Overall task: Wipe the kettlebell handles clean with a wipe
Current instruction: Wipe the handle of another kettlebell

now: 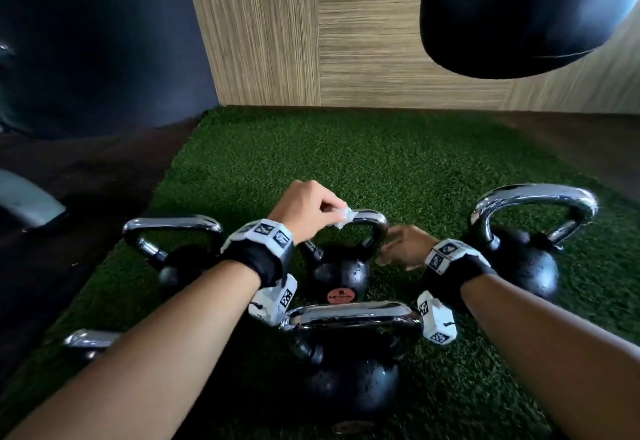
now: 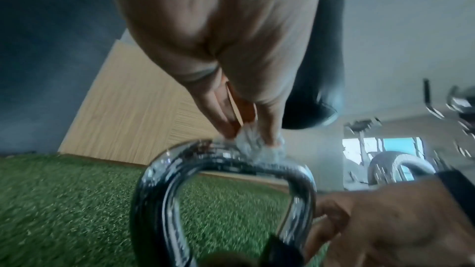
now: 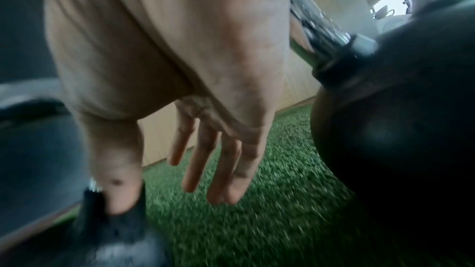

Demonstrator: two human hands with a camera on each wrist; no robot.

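Pinching a small crumpled white wipe (image 1: 341, 216) between thumb and fingertips, the left hand (image 1: 304, 211) presses it onto the top bar of the curved chrome handle (image 1: 367, 221) of the middle black cast-iron kettlebell (image 1: 337, 275), which stands near the centre of the green artificial-turf mat (image 1: 346, 155). The left wrist view shows the wipe (image 2: 259, 147) bunched on the crown of that handle (image 2: 223, 161), fingers curled round it. The right hand (image 1: 403, 247) is empty, its fingers straight and relaxed; it sits just beside the handle's right-hand upright, and whether it actually touches the metal I cannot tell.

Four more chrome-handled kettlebells share the mat: one toward the left edge (image 1: 173, 231), a larger one toward the right edge (image 1: 519, 266), one at the near edge (image 1: 349, 370), and a handle barely showing at the near left corner (image 1: 91, 339).

By my judgement the kettlebell is heavy and rigid, so it should stay planted under wiping pressure; no need to lift it. The polished chrome looks slick, more so once damp, so steadying is best done low on an upright where it meets the bell. The wipe is light, soft and limp; spreading it round the bar would probably cover more surface than the present wad.
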